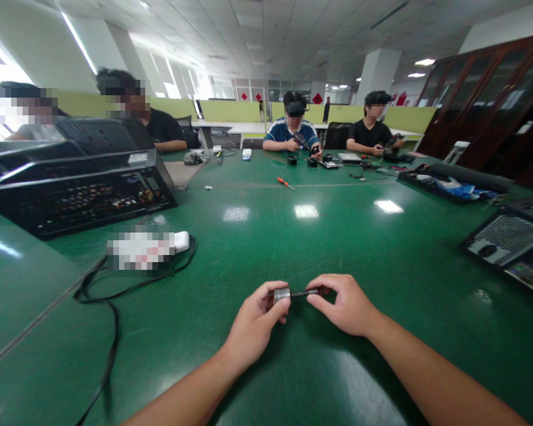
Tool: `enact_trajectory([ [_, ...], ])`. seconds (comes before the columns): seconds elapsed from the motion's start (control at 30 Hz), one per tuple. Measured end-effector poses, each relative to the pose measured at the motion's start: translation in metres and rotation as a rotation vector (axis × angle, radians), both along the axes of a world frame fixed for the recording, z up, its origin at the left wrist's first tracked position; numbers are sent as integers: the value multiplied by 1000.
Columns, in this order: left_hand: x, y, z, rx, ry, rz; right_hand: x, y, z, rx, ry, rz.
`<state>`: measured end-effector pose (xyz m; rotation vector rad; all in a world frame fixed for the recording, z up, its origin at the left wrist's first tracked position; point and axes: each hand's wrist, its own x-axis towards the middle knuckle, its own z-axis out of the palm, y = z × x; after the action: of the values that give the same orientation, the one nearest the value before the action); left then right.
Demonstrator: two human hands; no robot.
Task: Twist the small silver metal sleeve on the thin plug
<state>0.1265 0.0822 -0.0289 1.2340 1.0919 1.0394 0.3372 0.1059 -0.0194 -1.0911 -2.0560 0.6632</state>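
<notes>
My left hand [258, 322] is closed around a short silver metal cylinder [282, 294], thumb in front and fingers behind. From the cylinder's right side a thin dark rod [298, 294] runs out, level with the table. The thumb and fingers of my right hand [344, 305] pinch the rod's far end, where it looks thicker and ridged. Both hands are just over the green table [231, 254]. The tip inside my right fingers is hidden, and I cannot tell what exact kind of part this is.
On the left stands a black computer case [93, 189], with a white adapter [182, 241] and black cable [115, 331] nearby. An orange screwdriver [285, 183] lies ahead. At right are another computer case [510, 242] and an open black toolbox [453, 183]. Several people sit across the table.
</notes>
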Motion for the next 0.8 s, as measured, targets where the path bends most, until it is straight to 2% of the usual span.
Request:
enact_trajectory([
  [0.8,1,-2,3,-5,1,12,5,3,3,13,-20,9],
])
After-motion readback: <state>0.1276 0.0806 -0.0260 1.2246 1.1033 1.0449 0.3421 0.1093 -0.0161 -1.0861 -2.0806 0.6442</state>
